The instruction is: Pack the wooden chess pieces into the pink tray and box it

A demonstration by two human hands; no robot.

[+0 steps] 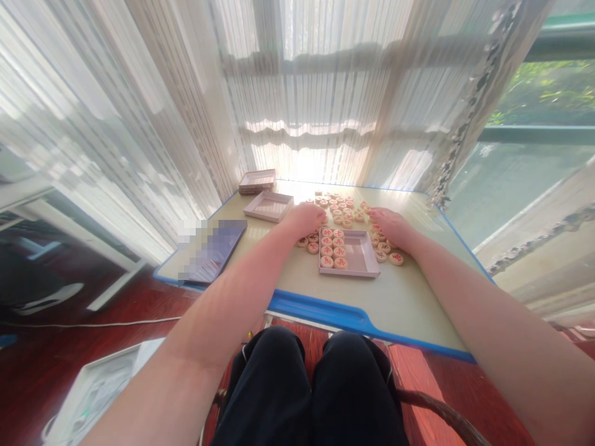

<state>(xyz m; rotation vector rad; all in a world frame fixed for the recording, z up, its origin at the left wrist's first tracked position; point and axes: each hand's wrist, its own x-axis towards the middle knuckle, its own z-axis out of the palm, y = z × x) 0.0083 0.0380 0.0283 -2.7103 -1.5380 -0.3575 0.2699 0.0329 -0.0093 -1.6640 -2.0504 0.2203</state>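
An open shallow box (357, 274) stands on the table in front of me, with two columns of round Chinese chess pieces (339, 252) along its left side, their red characters facing up. Its right part shows bare bottom. Beyond the box, my left hand (307, 219) has its fingers closed over a piece at the edge of a loose cluster (341, 203). On the other side, my right hand (392, 225) bends its fingers down on a piece at the cluster's right edge. More loose pieces (383, 247) lie under and beside my right wrist. Others (313, 247) touch the box's left side.
At the table's back left lie an empty box lid (268, 206) and a small stacked box (257, 179). A dark flat item (223, 244), partly blurred, lies at the left edge. The table (418, 310) has a raised blue rim; sheer curtains (316, 93) hang behind it.
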